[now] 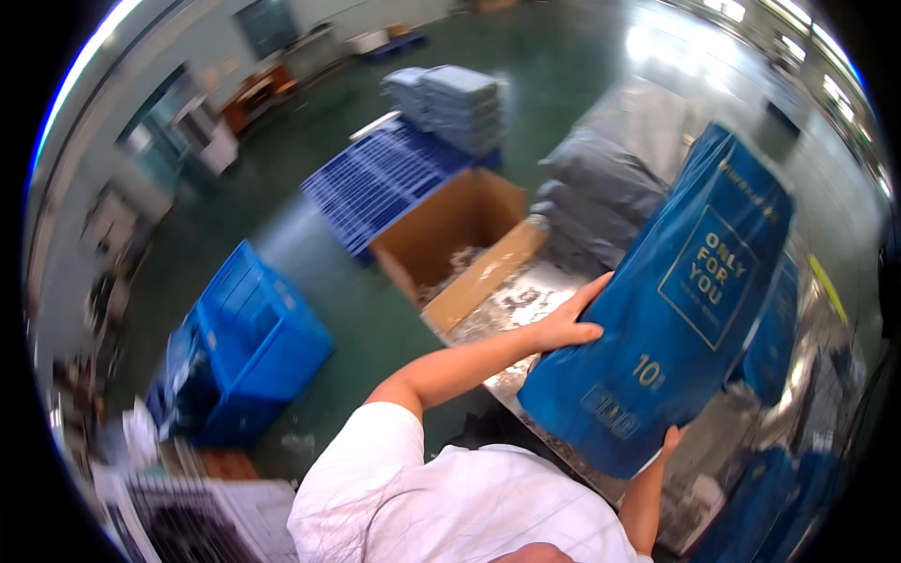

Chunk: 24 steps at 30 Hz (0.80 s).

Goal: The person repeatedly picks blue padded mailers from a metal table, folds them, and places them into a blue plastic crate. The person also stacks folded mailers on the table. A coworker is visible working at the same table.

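Observation:
A large blue plastic package (671, 366) with light printing is tilted between my two hands, over a worn metal worktop. My left hand (574, 321) grips its left edge, with the thumb on the front and the other fingers partly behind it. Low on its right side, my right hand (668, 445) holds the package, and most of that hand is hidden behind it. Beyond my left hand an open cardboard box (483, 275) stands at the worktop's edge, with small scraps inside. Other blue packages (775, 324) lie to the right, partly covered by the held one.
Grey wrapped packages (624, 141) are piled behind the worktop (511, 371). A blue slatted pallet (361, 188) on the floor carries a stack of grey bundles (460, 108). To my left stands a blue plastic bin (286, 338). More blue packages (751, 507) lie at the lower right.

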Tool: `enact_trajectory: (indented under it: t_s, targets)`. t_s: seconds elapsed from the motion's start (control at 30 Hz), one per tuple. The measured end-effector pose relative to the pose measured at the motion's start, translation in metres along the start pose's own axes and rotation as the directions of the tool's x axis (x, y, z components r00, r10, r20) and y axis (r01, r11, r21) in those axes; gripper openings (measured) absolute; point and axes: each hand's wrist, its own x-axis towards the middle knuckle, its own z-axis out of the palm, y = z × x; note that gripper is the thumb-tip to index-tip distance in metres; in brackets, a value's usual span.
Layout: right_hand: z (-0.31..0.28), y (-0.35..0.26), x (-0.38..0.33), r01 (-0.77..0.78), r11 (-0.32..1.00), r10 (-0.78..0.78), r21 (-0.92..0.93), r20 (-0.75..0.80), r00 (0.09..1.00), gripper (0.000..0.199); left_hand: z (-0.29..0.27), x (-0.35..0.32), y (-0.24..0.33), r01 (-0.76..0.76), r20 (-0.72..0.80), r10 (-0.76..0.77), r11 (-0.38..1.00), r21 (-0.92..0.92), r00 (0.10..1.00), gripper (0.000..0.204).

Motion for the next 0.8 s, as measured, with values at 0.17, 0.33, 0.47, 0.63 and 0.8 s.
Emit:
enact_trajectory:
  t_s: [0.17,0.33,0.47,0.63,0.8]
  targets:
    - [0.087,-0.019,0.017,0.236,0.965,-0.121,-0.115,0.601,0.790,0.093,-0.027,-0.149,0.009,0.060,-0.310,-0.132,0.971,-0.231,0.941,0.090]
    - [0.240,-0.040,0.009,0.445,0.892,-0.120,-0.079,0.908,0.401,0.096,0.002,-0.281,0.054,-0.276,-0.726,-0.133,0.867,-0.415,0.675,0.072]
    - [0.323,-0.026,-0.023,0.468,0.884,-0.082,0.010,0.988,0.133,0.085,-0.003,-0.372,0.086,-0.517,-0.894,-0.086,0.790,-0.331,0.440,0.065]
    - [0.339,0.026,-0.057,0.211,0.956,0.173,-0.205,0.972,0.161,0.078,-0.063,-0.483,0.157,-0.391,-0.984,0.164,0.912,0.125,0.068,0.049]
    - [0.293,0.072,-0.059,0.156,0.857,0.415,-0.490,0.839,0.352,0.064,-0.237,-0.567,0.281,0.092,-0.837,0.539,0.842,0.532,-0.092,0.038]
